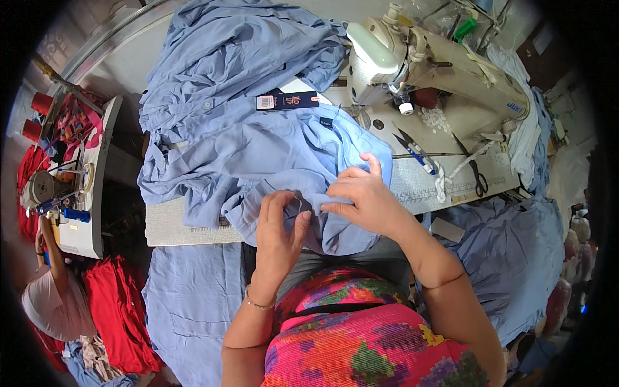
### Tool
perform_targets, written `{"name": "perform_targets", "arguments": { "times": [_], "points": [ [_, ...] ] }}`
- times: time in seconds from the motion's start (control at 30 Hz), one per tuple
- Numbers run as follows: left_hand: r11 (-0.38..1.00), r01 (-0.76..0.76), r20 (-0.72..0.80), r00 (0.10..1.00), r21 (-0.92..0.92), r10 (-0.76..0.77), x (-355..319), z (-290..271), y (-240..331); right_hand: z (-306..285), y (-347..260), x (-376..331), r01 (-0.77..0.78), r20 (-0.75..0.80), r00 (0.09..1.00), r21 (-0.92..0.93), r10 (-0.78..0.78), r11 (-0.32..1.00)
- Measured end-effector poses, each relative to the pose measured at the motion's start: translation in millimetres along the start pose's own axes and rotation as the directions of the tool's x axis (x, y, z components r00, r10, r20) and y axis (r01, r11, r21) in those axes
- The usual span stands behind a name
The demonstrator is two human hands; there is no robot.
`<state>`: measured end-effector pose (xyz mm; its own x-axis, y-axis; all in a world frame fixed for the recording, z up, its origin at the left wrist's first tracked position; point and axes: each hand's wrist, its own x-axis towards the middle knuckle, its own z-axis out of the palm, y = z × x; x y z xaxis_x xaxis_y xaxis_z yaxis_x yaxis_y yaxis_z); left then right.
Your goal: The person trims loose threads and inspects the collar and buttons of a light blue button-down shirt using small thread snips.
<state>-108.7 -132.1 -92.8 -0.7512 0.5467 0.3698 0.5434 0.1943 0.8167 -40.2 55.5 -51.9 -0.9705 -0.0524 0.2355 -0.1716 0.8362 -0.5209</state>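
Both hands at table edge: left hand [278, 222] and right hand [361, 197] pinch folded blue garment [271, 155], unsewn, short of sewing machine [412, 64]; more blue cloth [232, 51] piled behind.

left hand [278, 226], right hand [361, 197] pinching blue garment [271, 155], sewing machine [425, 71]

A cream sewing machine [438, 71] is sitting on the table [419, 184], with black scissors [474, 169] and blue thread snips [416, 153] lying beside it. 2 red thread cones [37, 116] are standing far left above red cloth [119, 309].
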Motion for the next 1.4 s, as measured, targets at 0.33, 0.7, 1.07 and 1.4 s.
{"name": "perform_targets", "arguments": {
  "times": [0.33, 0.7, 1.07, 1.4],
  "points": [
    [0.984, 0.076, 0.119, 0.991, -0.161, -0.057, -7, 0, 9, 29, -4, 3, -0.106, 0.118, 0.992, 0.694, 0.034, 0.712],
    [0.911, 0.155, -0.051, 0.981, -0.383, -0.189, -21, 35, -11, 21, -65, 27, 0.262, -0.011, 0.965, 0.132, -0.262, 0.956],
    [0.701, 0.414, 0.058, 0.88, -0.58, -0.472, -2, 18, -27, 10, -88, 9, 0.229, -0.005, 0.971, -0.264, -0.239, 0.937],
    [0.12, 0.408, 0.245, 0.73, -0.905, -0.638, 24, 14, -1, -60, 82, -45, -0.472, -0.294, 0.867, -0.22, 0.404, 0.854]
  ]
}}
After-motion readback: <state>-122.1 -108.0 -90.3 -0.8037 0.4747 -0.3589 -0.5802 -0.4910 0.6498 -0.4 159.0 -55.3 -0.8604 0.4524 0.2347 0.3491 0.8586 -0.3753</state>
